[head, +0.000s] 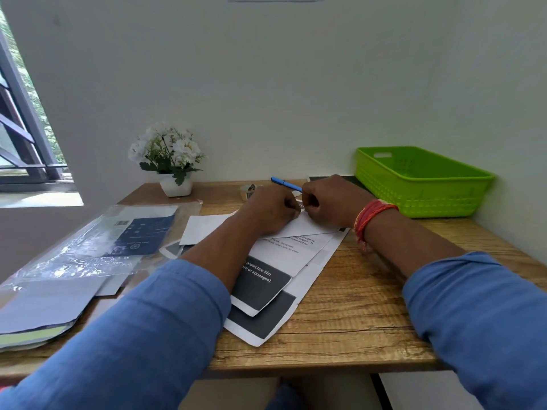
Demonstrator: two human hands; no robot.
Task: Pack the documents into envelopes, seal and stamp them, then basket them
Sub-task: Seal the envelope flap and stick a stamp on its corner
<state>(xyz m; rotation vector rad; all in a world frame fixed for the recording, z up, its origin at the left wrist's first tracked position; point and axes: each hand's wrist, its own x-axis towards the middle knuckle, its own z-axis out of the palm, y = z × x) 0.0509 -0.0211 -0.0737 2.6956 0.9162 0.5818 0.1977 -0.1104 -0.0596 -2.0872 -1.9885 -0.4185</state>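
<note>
White envelope (207, 224) pressed on printed documents (266, 279) by left hand (273, 210), fingers curled, something small pinched by right hand (327, 202), green basket (420, 184) at tabletop (355, 315) corner.

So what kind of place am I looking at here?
Probably a small home or office desk set against a wall: a wooden table with printed documents, a blue pen, a green basket and a potted plant beside a window.

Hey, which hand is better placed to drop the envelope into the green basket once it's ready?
Right, probably: the right hand is nearer the green basket, on that side.
</note>
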